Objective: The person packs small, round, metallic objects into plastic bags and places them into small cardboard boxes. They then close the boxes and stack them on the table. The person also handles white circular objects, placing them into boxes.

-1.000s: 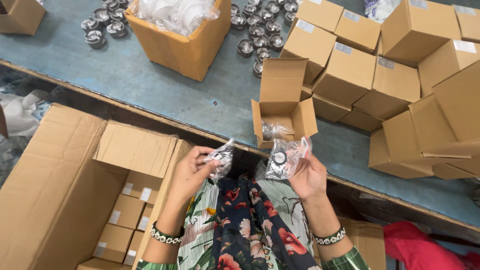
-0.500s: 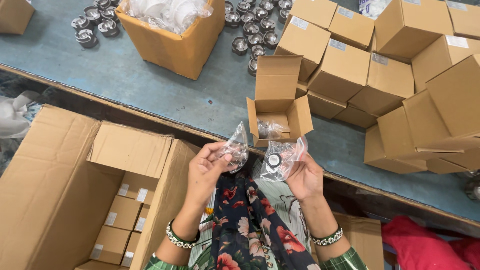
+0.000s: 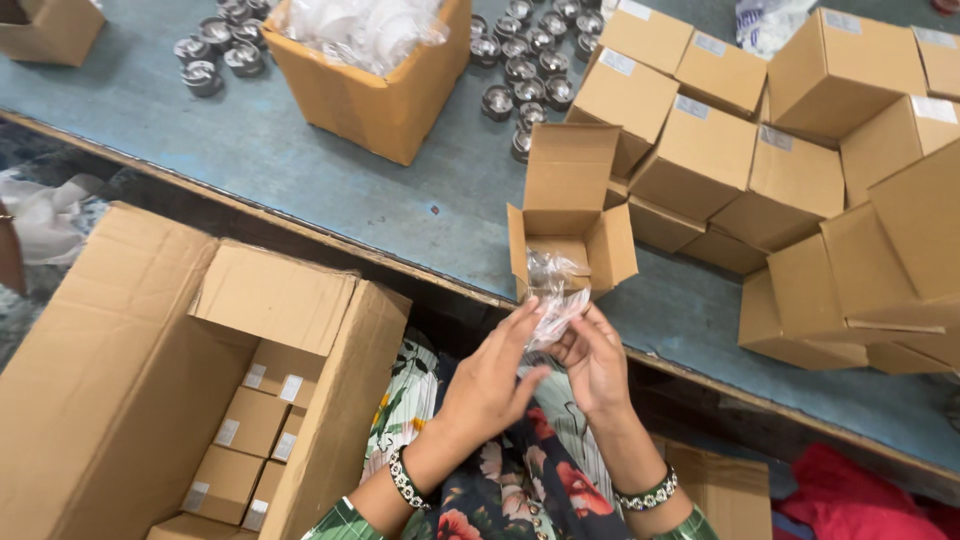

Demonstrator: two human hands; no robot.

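My left hand [image 3: 497, 380] and my right hand [image 3: 592, 362] are pressed close together just below the table's front edge. Between them they pinch a crumpled clear plastic bag [image 3: 556, 310], whose contents are hidden by my fingers. Right above the hands an open small cardboard box [image 3: 571, 215] stands at the table's edge with its flaps up and another clear bag [image 3: 548, 266] showing inside it. Both wrists wear beaded bracelets.
A large open carton [image 3: 150, 390] at my left holds several small closed boxes. Stacked small boxes [image 3: 800, 150] fill the table's right side. An orange box [image 3: 370, 85] of clear bags and several metal round parts [image 3: 525, 70] sit at the back of the blue table [image 3: 250, 160].
My hands came together from holding two separate bags apart, and now meet on one bag directly under the open small box. The view shifted slightly.
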